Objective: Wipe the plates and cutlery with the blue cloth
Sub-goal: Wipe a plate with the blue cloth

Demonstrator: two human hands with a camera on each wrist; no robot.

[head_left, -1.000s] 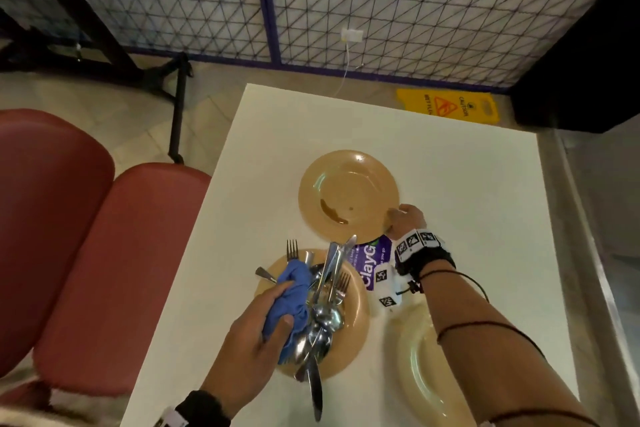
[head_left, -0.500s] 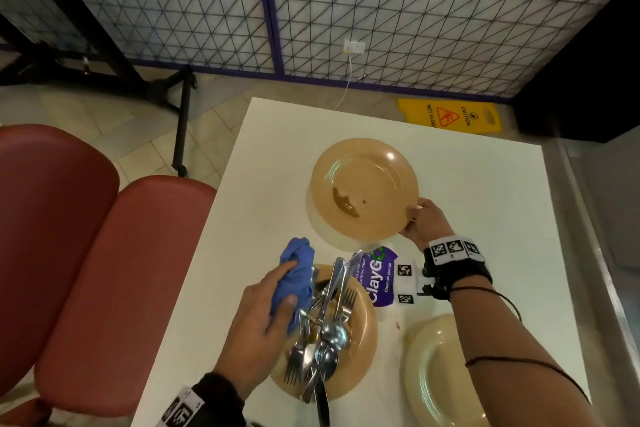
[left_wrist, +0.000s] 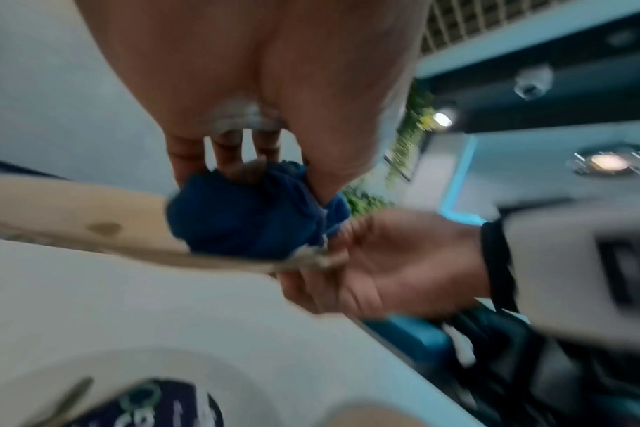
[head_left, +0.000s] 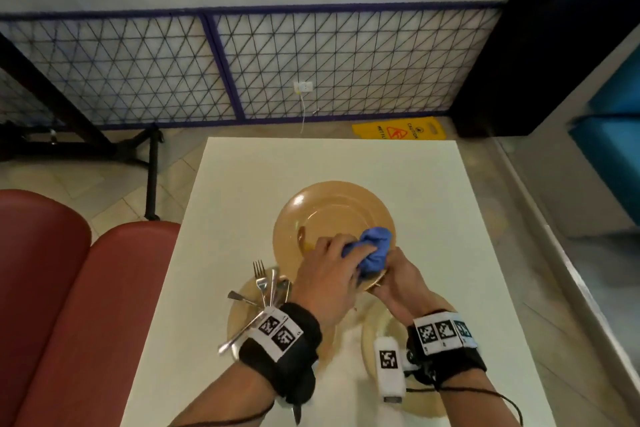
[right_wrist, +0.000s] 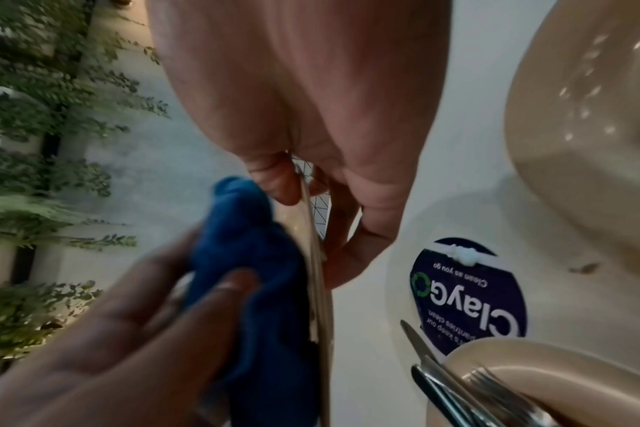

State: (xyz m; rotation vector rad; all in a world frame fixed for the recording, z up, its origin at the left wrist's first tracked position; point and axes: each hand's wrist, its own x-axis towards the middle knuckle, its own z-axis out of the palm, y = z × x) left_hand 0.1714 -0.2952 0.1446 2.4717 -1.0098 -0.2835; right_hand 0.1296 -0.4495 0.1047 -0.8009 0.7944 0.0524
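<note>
cloth (head_left: pixel 372 250) on raised plate (head_left: pixel 332 215) | cutlery (head_left: pixel 266 298) left, on second plate (head_left: pixel 239 315)

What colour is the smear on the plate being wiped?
Brown, a curved streak on the tan plate, left of the blue cloth. The head view shows it best.

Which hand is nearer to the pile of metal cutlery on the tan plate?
Left. The left hand holds the blue cloth just beside the cutlery; the right hand is farther right, gripping the raised plate.
</note>
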